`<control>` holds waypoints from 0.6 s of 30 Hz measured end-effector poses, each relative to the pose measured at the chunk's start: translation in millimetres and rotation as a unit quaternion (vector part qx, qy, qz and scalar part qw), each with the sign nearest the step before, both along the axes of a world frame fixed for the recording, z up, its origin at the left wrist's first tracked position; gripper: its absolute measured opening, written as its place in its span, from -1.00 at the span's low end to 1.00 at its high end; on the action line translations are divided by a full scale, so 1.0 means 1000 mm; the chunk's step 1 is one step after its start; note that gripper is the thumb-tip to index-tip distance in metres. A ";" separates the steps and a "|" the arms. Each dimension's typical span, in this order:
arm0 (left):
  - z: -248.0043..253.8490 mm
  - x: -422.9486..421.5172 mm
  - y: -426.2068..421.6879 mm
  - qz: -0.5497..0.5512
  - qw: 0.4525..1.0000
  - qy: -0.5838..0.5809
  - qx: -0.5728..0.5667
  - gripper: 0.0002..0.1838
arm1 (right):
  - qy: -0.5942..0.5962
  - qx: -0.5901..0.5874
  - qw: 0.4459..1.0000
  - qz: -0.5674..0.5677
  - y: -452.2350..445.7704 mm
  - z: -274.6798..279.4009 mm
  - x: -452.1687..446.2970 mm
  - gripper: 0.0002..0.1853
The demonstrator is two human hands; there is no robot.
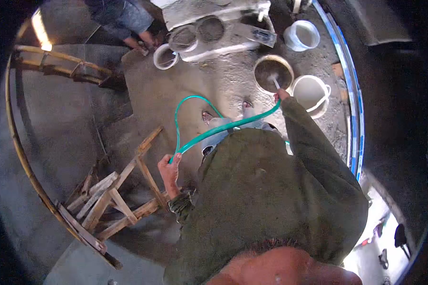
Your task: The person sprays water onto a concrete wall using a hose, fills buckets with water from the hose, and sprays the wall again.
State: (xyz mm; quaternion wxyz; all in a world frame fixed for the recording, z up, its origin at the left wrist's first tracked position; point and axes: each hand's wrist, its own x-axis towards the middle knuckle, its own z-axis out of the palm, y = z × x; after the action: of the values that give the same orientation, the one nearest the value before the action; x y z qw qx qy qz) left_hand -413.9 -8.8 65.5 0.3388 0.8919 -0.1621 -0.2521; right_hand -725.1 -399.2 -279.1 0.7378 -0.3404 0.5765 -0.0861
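My right hand (281,95) is closed around the end of a green hose (228,126), pointed into a round bucket (258,71). Pale water runs from the hose end into that bucket, which holds dark, wet contents. Over on the left, my left hand (170,166) grips another stretch of the same hose. Between the hands the hose sags across my legs, and a thinner-looking loop rises above it near my feet. Beside the bucket being filled stands a white bucket (313,95) with a handle, holding greyish liquid.
A translucent bucket (303,37) is at upper right. Further tubs (209,29) and a small white bucket (165,57) line a pale block at the top. Another person's legs (140,35) show at upper left. A wooden trestle (121,199) is at lower left.
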 end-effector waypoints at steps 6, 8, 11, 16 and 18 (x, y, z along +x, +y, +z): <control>0.014 0.001 -0.013 -0.023 0.998 -0.007 0.061 -0.74 | -0.009 0.163 0.978 -0.128 0.001 0.017 0.004 -0.71; 0.012 0.006 -0.012 -0.042 0.997 -0.017 0.070 -0.73 | -0.020 0.134 0.984 -0.116 -0.002 0.026 0.006 -0.73; 0.012 0.008 -0.017 -0.042 0.997 -0.040 0.050 -0.64 | 0.049 0.108 0.990 -0.080 -0.012 0.030 0.012 -0.78; 0.010 0.011 -0.013 -0.034 0.999 0.004 0.019 -0.64 | -0.010 -0.131 0.976 0.171 -0.039 -0.088 -0.017 -0.81; 0.012 0.010 -0.016 -0.013 1.000 -0.012 0.017 -0.63 | -0.021 -0.022 0.997 0.074 -0.033 -0.062 -0.013 -0.73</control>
State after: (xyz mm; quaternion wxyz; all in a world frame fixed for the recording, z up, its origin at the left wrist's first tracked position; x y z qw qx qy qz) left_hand -403.9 -24.5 77.0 0.3184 0.8982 -0.1739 -0.2483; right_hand -738.5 -432.4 -340.9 0.7461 -0.3968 0.5322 -0.0512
